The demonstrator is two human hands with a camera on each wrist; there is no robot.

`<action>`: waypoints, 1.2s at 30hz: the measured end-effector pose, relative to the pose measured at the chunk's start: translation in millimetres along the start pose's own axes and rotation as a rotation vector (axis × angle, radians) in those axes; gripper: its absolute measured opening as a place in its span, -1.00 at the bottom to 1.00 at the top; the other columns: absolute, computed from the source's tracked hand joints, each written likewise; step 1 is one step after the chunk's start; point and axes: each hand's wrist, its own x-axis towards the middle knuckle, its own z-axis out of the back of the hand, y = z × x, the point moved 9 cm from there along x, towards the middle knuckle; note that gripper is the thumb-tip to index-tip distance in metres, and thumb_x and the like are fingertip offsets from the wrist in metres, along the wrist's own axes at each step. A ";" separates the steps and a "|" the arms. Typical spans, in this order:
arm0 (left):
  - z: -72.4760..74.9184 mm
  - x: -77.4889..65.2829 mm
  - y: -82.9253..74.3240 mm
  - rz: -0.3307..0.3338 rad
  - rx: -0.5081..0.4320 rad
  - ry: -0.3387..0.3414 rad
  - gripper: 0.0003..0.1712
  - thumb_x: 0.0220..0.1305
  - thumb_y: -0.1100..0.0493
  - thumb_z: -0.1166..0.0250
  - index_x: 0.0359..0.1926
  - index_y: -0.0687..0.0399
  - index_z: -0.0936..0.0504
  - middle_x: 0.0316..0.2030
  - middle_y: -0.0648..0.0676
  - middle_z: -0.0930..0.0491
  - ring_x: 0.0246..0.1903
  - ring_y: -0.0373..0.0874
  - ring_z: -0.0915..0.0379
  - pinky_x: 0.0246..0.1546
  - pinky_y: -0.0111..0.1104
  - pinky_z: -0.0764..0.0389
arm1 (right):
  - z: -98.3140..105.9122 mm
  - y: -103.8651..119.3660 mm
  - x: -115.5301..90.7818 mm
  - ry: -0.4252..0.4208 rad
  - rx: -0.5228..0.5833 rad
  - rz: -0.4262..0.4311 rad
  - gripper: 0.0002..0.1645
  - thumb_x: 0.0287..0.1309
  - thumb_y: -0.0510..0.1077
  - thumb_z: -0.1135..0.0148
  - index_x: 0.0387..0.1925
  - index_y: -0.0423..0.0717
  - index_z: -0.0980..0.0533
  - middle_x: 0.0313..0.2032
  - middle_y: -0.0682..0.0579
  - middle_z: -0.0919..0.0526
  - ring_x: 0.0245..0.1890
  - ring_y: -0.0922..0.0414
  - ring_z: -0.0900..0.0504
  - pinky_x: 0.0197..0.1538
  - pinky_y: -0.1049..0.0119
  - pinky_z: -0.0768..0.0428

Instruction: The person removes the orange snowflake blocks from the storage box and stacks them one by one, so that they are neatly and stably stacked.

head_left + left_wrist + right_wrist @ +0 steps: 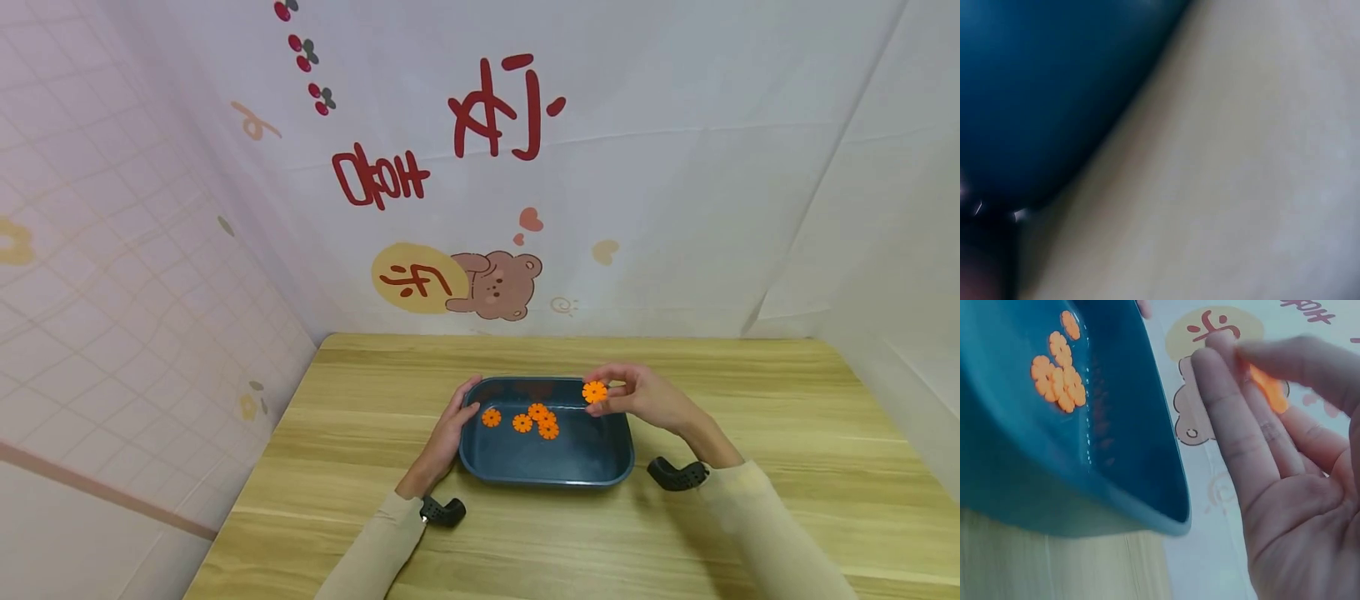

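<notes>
Beige sleeves (776,525) are showing at five and seven o'clock. On the wooden surface (555,542), a blue tray (581,462) is sitting; the left grip (444,437) is holding its rim at nine o'clock. Inside, four orange discs (548,430) are lying bunched near the centre, a fifth (491,418) towards nine o'clock. The right grip (647,397) is pinching another orange disc (595,392) near the rim at two o'clock. Beyond, a printed wall (660,183) is standing.

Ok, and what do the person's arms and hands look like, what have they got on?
The left sleeve and right sleeve are both long and cream-coloured. A curved black gadget sits at each wrist, one on the left and one on the right. The left hand and right hand wear no gloves.
</notes>
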 end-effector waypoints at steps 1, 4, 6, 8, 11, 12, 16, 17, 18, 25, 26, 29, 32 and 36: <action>0.2 -0.1 0.7 0.002 0.003 0.000 -0.41 0.59 0.14 0.15 0.55 -0.01 -0.05 0.53 0.00 0.01 0.49 0.04 0.05 0.44 0.01 -0.01 | 0.8 -0.7 -1.7 -0.001 0.002 0.009 -0.45 0.24 -0.24 -0.30 0.21 -0.36 -0.40 -0.15 -0.27 -0.69 -0.13 -0.10 -0.74 0.02 0.30 -0.63; 0.6 -0.1 1.0 -0.002 0.018 -0.003 -0.41 0.59 0.13 0.14 0.55 -0.01 -0.06 0.53 0.00 0.02 0.49 0.04 0.06 0.44 0.01 0.00 | 5.2 -1.5 -7.4 -0.017 -0.029 0.038 -0.46 0.24 -0.25 -0.30 0.18 -0.42 -0.40 -0.19 -0.22 -0.68 -0.21 -0.10 -0.73 -0.07 0.25 -0.67; 0.7 0.4 0.3 -0.012 0.020 -0.001 -0.41 0.58 0.12 0.14 0.55 0.03 -0.04 0.53 0.02 0.02 0.49 0.06 0.07 0.44 0.03 0.00 | 10.7 -1.5 -11.6 -0.054 -0.082 0.059 -0.50 0.22 -0.21 -0.34 0.13 -0.36 -0.44 -0.22 -0.16 -0.68 -0.25 -0.09 -0.69 -0.13 0.26 -0.68; 0.5 1.0 -1.0 -0.019 0.024 -0.004 -0.40 0.58 0.13 0.14 0.55 0.05 -0.03 0.53 0.03 0.02 0.49 0.07 0.08 0.44 0.03 0.01 | 17.1 -0.7 -16.9 -0.096 -0.120 0.076 -0.54 0.20 -0.19 -0.36 0.09 -0.28 -0.49 -0.23 -0.10 -0.66 -0.30 -0.03 -0.64 -0.19 0.27 -0.66; 0.6 1.6 -1.5 -0.019 0.033 -0.009 -0.40 0.58 0.14 0.15 0.55 0.07 -0.03 0.54 0.03 0.03 0.49 0.07 0.09 0.44 0.01 0.00 | 25.4 -0.6 -25.4 -0.143 -0.135 0.112 -0.60 0.18 -0.22 -0.37 0.04 -0.23 -0.51 -0.28 -0.05 -0.60 -0.36 0.11 -0.54 -0.24 0.35 -0.62; 0.6 1.6 -1.9 -0.021 0.039 -0.010 -0.40 0.58 0.15 0.15 0.55 0.07 -0.02 0.54 0.04 0.03 0.49 0.08 0.09 0.44 0.01 0.00 | 27.6 -0.9 -28.2 -0.152 -0.132 0.124 -0.61 0.19 -0.24 -0.36 0.03 -0.24 -0.51 -0.29 -0.06 -0.58 -0.38 0.14 -0.51 -0.26 0.37 -0.60; 0.9 1.8 -2.2 -0.020 0.048 -0.017 -0.41 0.58 0.16 0.15 0.55 0.05 -0.04 0.54 0.03 0.02 0.49 0.06 0.08 0.43 -0.03 -0.04 | 37.5 -4.7 -39.5 -0.199 -0.169 0.148 -0.66 0.20 -0.27 -0.34 0.00 -0.24 -0.51 -0.35 -0.03 -0.53 -0.44 0.16 -0.43 -0.39 0.40 -0.48; 1.0 1.7 -2.3 -0.020 0.051 -0.018 -0.41 0.58 0.16 0.15 0.55 0.05 -0.04 0.54 0.03 0.02 0.49 0.06 0.08 0.43 -0.04 -0.04 | 40.2 -6.3 -42.6 -0.215 -0.186 0.141 -0.67 0.21 -0.25 -0.34 0.00 -0.21 -0.51 -0.36 -0.02 -0.52 -0.47 0.15 -0.42 -0.43 0.38 -0.46; 0.9 1.8 -2.8 -0.025 0.055 -0.017 -0.40 0.58 0.16 0.15 0.55 0.06 -0.04 0.54 0.04 0.03 0.49 0.06 0.08 0.43 -0.03 -0.04 | 43.0 -8.2 -45.7 -0.232 -0.206 0.129 -0.67 0.21 -0.23 -0.35 -0.01 -0.18 -0.52 -0.38 -0.01 -0.51 -0.49 0.14 -0.41 -0.47 0.36 -0.43; 1.0 1.5 -1.5 -0.026 0.037 -0.013 -0.41 0.58 0.17 0.15 0.55 0.08 -0.04 0.53 0.00 0.02 0.49 0.02 0.08 0.44 -0.02 0.00 | 58.0 -19.4 -67.3 -0.305 -0.277 0.081 -0.66 0.24 -0.17 -0.34 0.02 -0.11 -0.50 -0.39 -0.03 -0.43 -0.51 0.06 -0.38 -0.48 0.32 -0.44; 1.3 1.6 -1.3 -0.026 0.039 -0.014 -0.40 0.57 0.17 0.15 0.55 0.08 -0.04 0.53 -0.01 0.01 0.49 0.01 0.08 0.44 -0.04 0.00 | 59.7 -20.9 -69.7 -0.313 -0.283 0.081 -0.65 0.24 -0.17 -0.33 0.03 -0.11 -0.50 -0.37 -0.03 -0.44 -0.49 0.06 -0.38 -0.47 0.32 -0.44; 1.8 1.6 -1.0 -0.022 0.048 -0.021 -0.41 0.57 0.15 0.13 0.54 0.03 -0.07 0.53 -0.05 0.00 0.49 -0.04 0.07 0.43 -0.11 -0.03 | 64.5 -26.2 -76.3 -0.334 -0.303 0.085 -0.65 0.26 -0.20 -0.30 0.06 -0.13 -0.49 -0.30 -0.03 -0.50 -0.45 0.10 -0.37 -0.43 0.33 -0.43; 1.9 1.6 -1.6 -0.022 0.049 -0.021 -0.42 0.57 0.13 0.12 0.54 -0.01 -0.08 0.53 -0.05 0.01 0.49 -0.04 0.07 0.40 -0.23 -0.09 | 70.4 -34.0 -82.4 -0.358 -0.329 0.074 -0.64 0.28 -0.20 -0.29 0.08 -0.13 -0.48 -0.23 0.00 -0.52 -0.38 0.13 -0.35 -0.40 0.32 -0.37; 1.1 1.5 -2.5 -0.026 0.037 -0.014 -0.41 0.58 0.13 0.13 0.54 0.03 -0.06 0.54 -0.01 0.03 0.49 -0.02 0.07 0.38 -0.29 -0.13 | 77.9 -42.2 -89.3 -0.376 -0.347 0.062 -0.62 0.32 -0.19 -0.24 0.13 -0.15 -0.46 -0.23 0.03 -0.48 -0.34 0.14 -0.35 -0.39 0.29 -0.34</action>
